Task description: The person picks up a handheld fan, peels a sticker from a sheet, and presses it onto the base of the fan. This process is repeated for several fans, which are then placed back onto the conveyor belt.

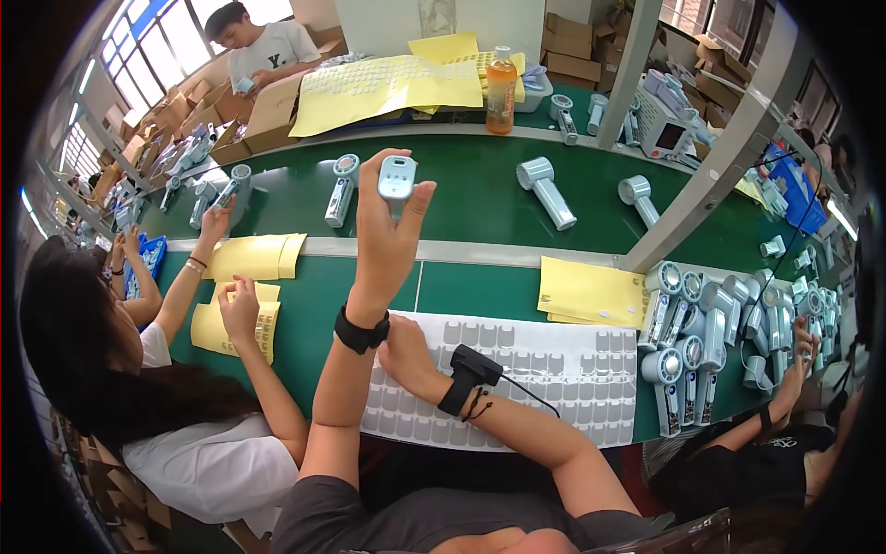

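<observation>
Raised over the work table, my left hand (389,226) grips a light-blue plastic piece (398,177) between thumb and fingers. Its visible face is a rounded rectangle with a slot and small marks; whether more of it extends behind, I cannot tell. My right hand (411,355) is lower down, curled at the upper left part of a white sheet of grey stickers (517,429). My left wrist partly covers its fingertips, so what they pinch is hidden. Several sticker places on the sheet are bare.
Handheld fans (546,192) lie on the green conveyor belt (461,198), with a cluster of fans (688,360) to the right. Yellow sheets (591,288) lie on the table. A slanted metal post (701,185) rises at right. Co-workers sit on both sides; a bottle (501,92) stands beyond.
</observation>
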Tool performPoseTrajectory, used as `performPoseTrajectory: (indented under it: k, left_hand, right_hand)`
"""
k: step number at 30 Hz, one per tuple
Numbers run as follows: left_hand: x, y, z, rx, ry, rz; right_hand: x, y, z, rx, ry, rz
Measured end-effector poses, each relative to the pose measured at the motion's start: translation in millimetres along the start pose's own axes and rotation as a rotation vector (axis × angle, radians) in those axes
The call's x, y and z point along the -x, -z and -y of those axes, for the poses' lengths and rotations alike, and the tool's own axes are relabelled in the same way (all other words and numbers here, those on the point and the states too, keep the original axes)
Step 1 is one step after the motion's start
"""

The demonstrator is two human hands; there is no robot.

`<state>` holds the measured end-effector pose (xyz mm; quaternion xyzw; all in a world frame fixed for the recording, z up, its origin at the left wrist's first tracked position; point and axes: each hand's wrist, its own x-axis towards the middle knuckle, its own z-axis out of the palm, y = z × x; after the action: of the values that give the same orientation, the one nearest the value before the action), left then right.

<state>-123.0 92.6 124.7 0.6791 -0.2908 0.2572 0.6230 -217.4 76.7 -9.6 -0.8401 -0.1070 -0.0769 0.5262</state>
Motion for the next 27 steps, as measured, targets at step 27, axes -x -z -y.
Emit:
performPoseTrajectory:
  k: [27]
  left_hand:
    - [31, -34, 4, -0.096, -0.189, 0.135]
  right_hand:
    - [-31, 231, 59, -0.672, 0.082, -0.243]
